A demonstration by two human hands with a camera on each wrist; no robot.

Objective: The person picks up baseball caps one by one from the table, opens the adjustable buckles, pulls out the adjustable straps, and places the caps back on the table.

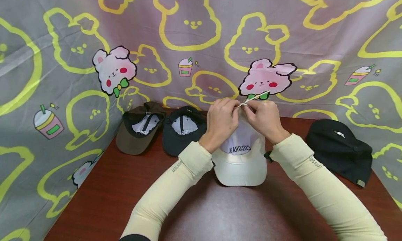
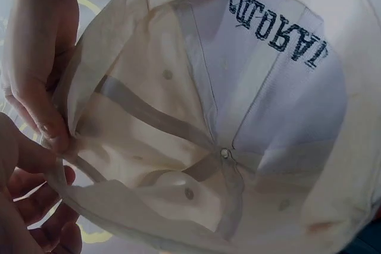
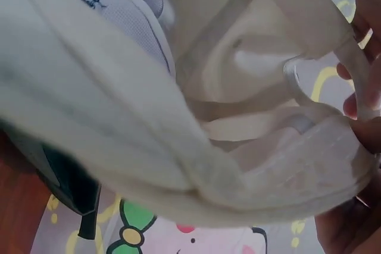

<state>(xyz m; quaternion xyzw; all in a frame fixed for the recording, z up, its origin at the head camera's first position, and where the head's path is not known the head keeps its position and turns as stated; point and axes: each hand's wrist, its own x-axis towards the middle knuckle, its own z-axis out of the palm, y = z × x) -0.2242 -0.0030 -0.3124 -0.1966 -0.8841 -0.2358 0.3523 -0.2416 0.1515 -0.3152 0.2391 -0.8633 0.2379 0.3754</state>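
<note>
An off-white baseball cap [image 1: 240, 171] hangs between my hands, its brim toward me and its hollow inside facing up. Dark lettering is stitched inside its pale lavender front panel [image 2: 280, 28]. At the back of the cap, my left hand [image 1: 222, 121] pinches the narrow adjusting strap [image 1: 255, 97]. From the other side my right hand [image 1: 266, 119] pinches the same strap, their fingertips nearly meeting. A loose strap end sticks up to the right. In the right wrist view the cap's back opening [image 3: 318, 81] shows beside the fingers.
To the left on the dark red-brown table [image 1: 103, 185] lie a brown cap [image 1: 132, 138] and a black cap [image 1: 172, 140], both with insides showing. A black hat [image 1: 336, 147] lies at right. A patterned cloth [image 1: 201, 84] stands behind and along both sides.
</note>
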